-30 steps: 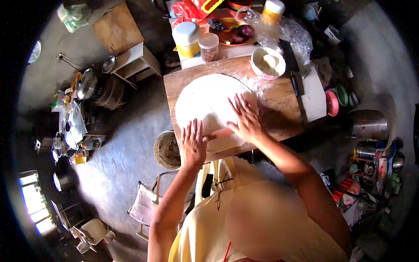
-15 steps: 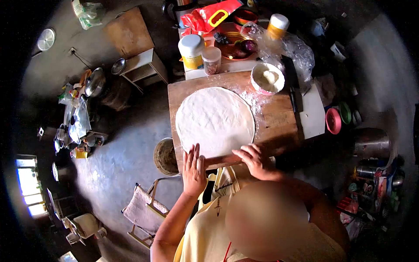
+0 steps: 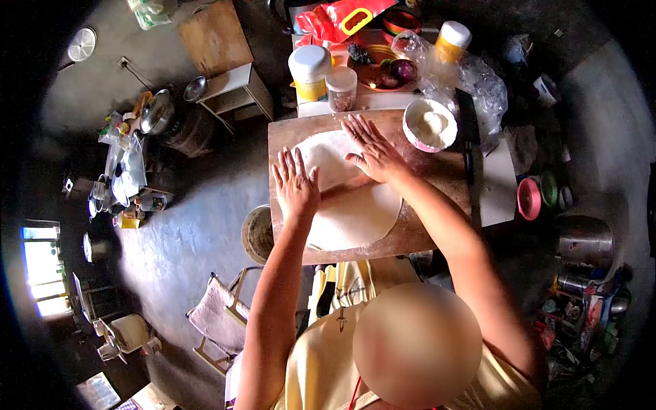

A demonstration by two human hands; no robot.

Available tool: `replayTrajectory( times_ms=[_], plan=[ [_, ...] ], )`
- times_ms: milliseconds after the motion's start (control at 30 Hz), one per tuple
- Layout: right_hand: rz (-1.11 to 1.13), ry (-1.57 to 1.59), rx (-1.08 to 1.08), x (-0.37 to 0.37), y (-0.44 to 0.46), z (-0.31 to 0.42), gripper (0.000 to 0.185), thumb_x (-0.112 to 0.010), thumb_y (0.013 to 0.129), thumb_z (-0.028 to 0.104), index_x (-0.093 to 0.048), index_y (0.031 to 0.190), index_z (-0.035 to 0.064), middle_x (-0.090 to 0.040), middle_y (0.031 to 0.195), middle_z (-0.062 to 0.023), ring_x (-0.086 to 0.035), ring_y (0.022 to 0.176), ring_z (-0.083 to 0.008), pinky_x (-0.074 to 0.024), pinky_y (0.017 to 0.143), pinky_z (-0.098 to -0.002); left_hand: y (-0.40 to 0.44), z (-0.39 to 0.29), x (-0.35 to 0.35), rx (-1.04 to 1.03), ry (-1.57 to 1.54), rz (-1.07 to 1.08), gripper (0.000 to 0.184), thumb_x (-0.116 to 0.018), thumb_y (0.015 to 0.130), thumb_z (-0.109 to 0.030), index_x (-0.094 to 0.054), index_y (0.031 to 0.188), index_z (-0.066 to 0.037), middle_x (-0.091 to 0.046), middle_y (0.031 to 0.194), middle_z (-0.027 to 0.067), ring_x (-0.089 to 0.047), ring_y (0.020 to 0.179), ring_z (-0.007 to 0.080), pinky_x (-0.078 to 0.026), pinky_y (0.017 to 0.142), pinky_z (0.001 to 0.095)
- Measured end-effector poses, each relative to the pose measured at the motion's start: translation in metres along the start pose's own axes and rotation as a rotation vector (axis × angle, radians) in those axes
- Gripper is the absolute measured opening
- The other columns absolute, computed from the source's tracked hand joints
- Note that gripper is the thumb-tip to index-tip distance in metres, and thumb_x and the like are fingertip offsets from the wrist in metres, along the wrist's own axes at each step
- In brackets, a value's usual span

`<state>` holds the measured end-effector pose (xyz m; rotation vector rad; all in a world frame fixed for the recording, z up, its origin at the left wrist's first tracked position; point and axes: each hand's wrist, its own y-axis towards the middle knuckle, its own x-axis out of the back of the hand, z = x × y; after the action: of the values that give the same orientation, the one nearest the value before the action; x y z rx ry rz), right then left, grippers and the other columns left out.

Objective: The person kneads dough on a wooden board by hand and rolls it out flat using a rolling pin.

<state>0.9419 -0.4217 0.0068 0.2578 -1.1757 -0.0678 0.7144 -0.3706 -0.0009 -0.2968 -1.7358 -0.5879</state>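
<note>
A large, thin round sheet of dough [image 3: 355, 222] lies on a wooden board [image 3: 437, 178]. Across its middle runs a rolling pin [image 3: 345, 188], tilted slightly, with only the part between my hands showing. My left hand [image 3: 296, 186] is flat over the pin's left end, fingers stretched toward the far side. Over its right end rests my right hand [image 3: 374, 152], its fingers also straight and a little apart, reaching the dough's far edge. Both palms hide the ends of the pin. Near the board's far right corner stands a white bowl [image 3: 413, 126] with flour in it.
Beyond the board are white-lidded jars [image 3: 310, 72], a plate of vegetables [image 3: 384, 68], a red bag [image 3: 335, 24] and clear plastic [image 3: 478, 89]. A knife [image 3: 467, 113] lies at the right edge. A bucket [image 3: 258, 234] and a folding chair [image 3: 217, 314] stand to the left.
Both hands have moved forward with the rolling pin, from the dough's near edge to past its middle. My fingers have straightened out, and the view has shifted slightly.
</note>
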Motion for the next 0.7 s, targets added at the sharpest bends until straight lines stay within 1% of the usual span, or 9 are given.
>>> replayTrajectory(
  times_ms=[100, 167, 333, 367, 433, 500, 633, 667, 700],
  plan=[
    [-0.133, 0.061, -0.052, -0.001, -0.051, 0.017, 0.087, -0.042, 0.093, 0.061, -0.012, 0.155, 0.0082, -0.014, 0.16, -0.0182, -0.014, 0.147, -0.0367, -0.0105, 0.121, -0.0475, -0.041, -0.009, 0.005, -0.125, -0.026, 0.097, 0.062, -0.035, 0.101, -0.041, -0.03, 0.149, -0.003, -0.024, 0.156, 0.0217, -0.021, 0.146, 0.0346, -0.01, 0.12, 0.049],
    [-0.062, -0.042, -0.087, 0.002, -0.099, 0.041, 0.084, -0.048, 0.092, 0.055, -0.016, 0.154, 0.0079, -0.017, 0.159, -0.0192, -0.016, 0.147, -0.0382, -0.0121, 0.12, -0.0471, -0.076, -0.02, 0.039, -0.204, -0.202, 0.277, 0.059, -0.038, 0.101, -0.033, -0.027, 0.15, -0.003, -0.023, 0.157, 0.0212, -0.025, 0.144, 0.0364, -0.015, 0.119, 0.0478],
    [0.185, 0.106, -0.106, 0.05, -0.174, 0.097, 0.065, -0.061, 0.088, 0.023, -0.037, 0.147, 0.0097, -0.036, 0.152, -0.012, -0.03, 0.142, -0.0308, -0.0181, 0.117, -0.0483, -0.144, -0.02, 0.062, -0.365, -0.344, 0.317, 0.059, -0.043, 0.091, -0.008, -0.03, 0.148, -0.002, -0.03, 0.154, 0.0188, -0.036, 0.14, 0.0312, -0.025, 0.118, 0.0417],
    [0.184, 0.091, -0.104, 0.054, -0.175, 0.102, 0.061, -0.061, 0.088, 0.02, -0.041, 0.145, 0.0095, -0.042, 0.148, -0.0103, -0.035, 0.139, -0.0288, -0.021, 0.116, -0.0474, -0.144, -0.016, 0.061, -0.397, -0.392, 0.293, 0.05, -0.046, 0.089, -0.008, -0.042, 0.138, 0.001, -0.032, 0.153, 0.02, -0.039, 0.138, 0.0321, -0.028, 0.116, 0.0424],
    [-0.027, 0.118, -0.103, 0.04, -0.171, 0.102, 0.046, -0.067, 0.08, 0.007, -0.06, 0.125, 0.0106, -0.057, 0.123, -0.0073, -0.052, 0.114, -0.0277, -0.0364, 0.102, -0.0436, -0.138, -0.011, 0.052, -0.418, -0.397, 0.232, 0.039, -0.05, 0.085, -0.007, -0.052, 0.123, 0.003, -0.037, 0.149, 0.0216, -0.042, 0.135, 0.0334, -0.03, 0.114, 0.0429],
    [-0.097, 0.152, -0.156, 0.026, -0.161, 0.101, 0.041, -0.068, 0.077, 0.004, -0.064, 0.117, 0.0111, -0.058, 0.111, -0.0076, -0.054, 0.104, -0.0285, -0.0402, 0.094, -0.043, -0.13, -0.01, 0.049, -0.381, -0.435, 0.208, 0.035, -0.053, 0.085, -0.008, -0.053, 0.118, 0.003, -0.04, 0.147, 0.0225, -0.043, 0.134, 0.034, -0.03, 0.114, 0.0432],
    [-0.106, 0.168, -0.087, 0.026, -0.128, 0.106, 0.041, -0.07, 0.075, 0.002, -0.064, 0.115, 0.011, -0.057, 0.106, -0.0085, -0.053, 0.101, -0.0292, -0.041, 0.092, -0.0424, -0.106, 0.01, 0.071, -0.35, -0.518, 0.159, 0.031, -0.058, 0.086, -0.011, -0.054, 0.113, 0.004, -0.043, 0.144, 0.0242, -0.042, 0.134, 0.0354, -0.03, 0.114, 0.0451],
    [-0.136, 0.144, -0.089, 0.019, -0.119, 0.107, 0.04, -0.07, 0.076, 0.005, -0.064, 0.115, 0.0108, -0.058, 0.106, -0.0086, -0.053, 0.101, -0.029, -0.0403, 0.092, -0.0423, -0.097, 0.018, 0.07, -0.37, -0.493, 0.099, 0.028, -0.066, 0.084, -0.013, -0.056, 0.105, 0.002, -0.042, 0.146, 0.0225, -0.042, 0.135, 0.0357, -0.03, 0.113, 0.0483],
    [-0.166, 0.119, -0.092, 0.012, -0.111, 0.107, 0.04, -0.07, 0.077, 0.007, -0.063, 0.116, 0.0106, -0.058, 0.106, -0.0087, -0.053, 0.102, -0.0289, -0.0395, 0.092, -0.0423, -0.088, 0.027, 0.062, -0.356, -0.402, 0.14, 0.035, -0.063, 0.086, -0.018, -0.054, 0.113, 0.002, -0.038, 0.149, 0.0212, -0.034, 0.14, 0.0351, -0.024, 0.116, 0.0504]
  ],
)
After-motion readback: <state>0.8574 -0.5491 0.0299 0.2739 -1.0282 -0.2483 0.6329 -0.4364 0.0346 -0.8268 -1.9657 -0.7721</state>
